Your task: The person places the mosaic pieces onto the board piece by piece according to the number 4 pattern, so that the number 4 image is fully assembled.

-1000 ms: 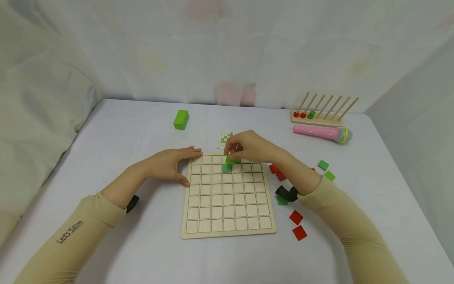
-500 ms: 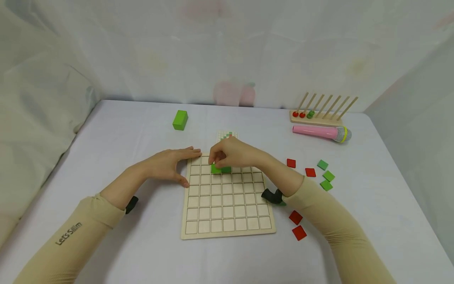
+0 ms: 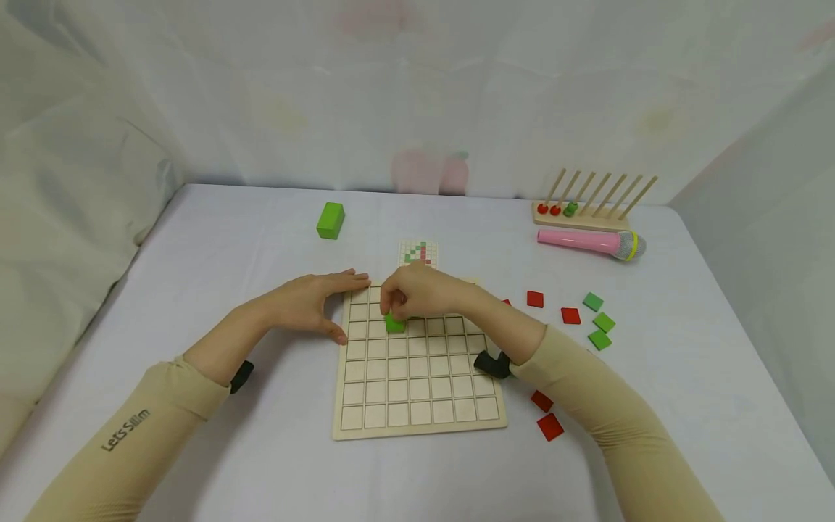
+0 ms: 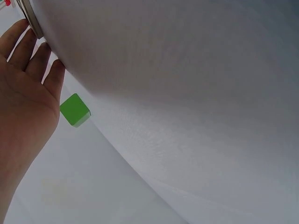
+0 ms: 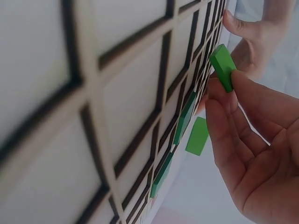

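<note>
My right hand [image 3: 422,291] pinches a green square tile [image 3: 395,324] between thumb and fingers, over the upper left part of a wooden grid board [image 3: 420,388]. In the right wrist view that tile [image 5: 223,66] is tilted, its lower end at the fingertips. Two darker green tiles [image 5: 185,118] lie in board squares there; the right hand hides them in the head view. At the board's upper left, my left hand [image 3: 312,301] rests with fingers and thumb spread along the edge. The left wrist view shows its fingertips at the board's edge [image 4: 31,18].
Beyond the board lies a small pattern card [image 3: 417,251], partly behind the right hand. A green block [image 3: 330,220] stands at the back left. Red tiles [image 3: 550,427] and green tiles [image 3: 604,322] are scattered right of the board. A pink microphone [image 3: 580,241] and a peg rack [image 3: 580,220] are at the back right.
My right hand has moved left and towards me across the board, carrying the green tile, now lower on the grid. The left hand has stayed at the board's edge.
</note>
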`<state>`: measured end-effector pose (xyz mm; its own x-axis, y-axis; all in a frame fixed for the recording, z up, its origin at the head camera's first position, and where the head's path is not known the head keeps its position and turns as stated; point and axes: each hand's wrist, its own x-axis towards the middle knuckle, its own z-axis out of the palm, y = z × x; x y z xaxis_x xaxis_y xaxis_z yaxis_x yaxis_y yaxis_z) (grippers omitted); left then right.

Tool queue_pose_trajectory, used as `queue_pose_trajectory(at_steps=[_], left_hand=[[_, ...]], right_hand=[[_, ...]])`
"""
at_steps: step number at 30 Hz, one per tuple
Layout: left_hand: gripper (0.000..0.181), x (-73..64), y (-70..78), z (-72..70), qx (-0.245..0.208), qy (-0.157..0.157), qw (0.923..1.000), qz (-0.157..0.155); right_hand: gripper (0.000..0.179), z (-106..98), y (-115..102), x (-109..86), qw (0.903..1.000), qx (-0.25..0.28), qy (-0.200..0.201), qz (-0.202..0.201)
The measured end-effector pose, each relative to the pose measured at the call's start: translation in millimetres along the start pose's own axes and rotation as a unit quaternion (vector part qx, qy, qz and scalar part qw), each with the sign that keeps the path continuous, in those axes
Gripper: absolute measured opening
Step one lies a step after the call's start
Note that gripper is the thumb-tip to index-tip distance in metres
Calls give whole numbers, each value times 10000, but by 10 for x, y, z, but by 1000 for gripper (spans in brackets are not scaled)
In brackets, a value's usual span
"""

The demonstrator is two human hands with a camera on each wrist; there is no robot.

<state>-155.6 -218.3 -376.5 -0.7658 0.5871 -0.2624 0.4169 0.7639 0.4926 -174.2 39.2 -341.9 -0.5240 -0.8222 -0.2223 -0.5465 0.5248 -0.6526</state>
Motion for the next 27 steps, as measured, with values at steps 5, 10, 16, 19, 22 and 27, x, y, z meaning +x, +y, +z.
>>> queue_pose_trajectory(at_steps=[5,10,16,19,22,27], left_hand=[[109,2,-8,1,-47,-5,10000,9],[109,3,-12,2,-83,-9,10000,12],[110,4,-12,3,-72,-15,10000,14],[109,5,-10,3,-90,-11,10000,7],[109,5,-7,4,-96,0,10000,-6],[108,5,-4,7,-93,26,10000,-15]], right_hand=[[13,21,12,11,9999,-91,-37,100],[11,34,3,19,9997,-129,-70,210],[11,46,-18,31,9993,-198,-80,305],[11,52,-20,37,9991,-257,-62,318],[12,55,-13,42,9990,-310,-59,325],[11,61,-7,45,9986,-394,-52,346]])
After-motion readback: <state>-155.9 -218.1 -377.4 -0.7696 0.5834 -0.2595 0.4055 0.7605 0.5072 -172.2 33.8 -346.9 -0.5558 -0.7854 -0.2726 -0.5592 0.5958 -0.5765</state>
